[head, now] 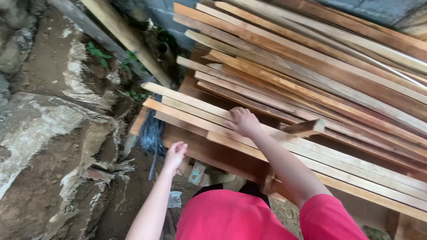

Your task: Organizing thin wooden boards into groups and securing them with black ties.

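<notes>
A large stack of long, pale and reddish-brown sawn wooden planks fills the right and upper part of the view. Their long axes run diagonally, from the near ends at centre-left toward the far right, the upper ones fanning slightly apart. Left of the stack lies a rough earthen bank of brown soil and grey stone, with a few small green plants near its top. Two darker weathered timber beams lean between the bank and the planks, pointing up-left.

The person, in a red short-sleeved shirt, reaches forward with both arms. The right hand rests palm-down on a pale yellowish plank in the lower layer of the stack, near its left end; the fingers curl over the plank's far edge, a grip closed on the wood. That plank's near end points left, toward the bank, its length running off to the lower right. The left hand hangs just below the plank ends, fingers loosely curled, holding nothing.

Beside the left hand dangles a frayed bundle of blue-grey cord. A short wooden offcut block sits on the planks right of the right hand.
</notes>
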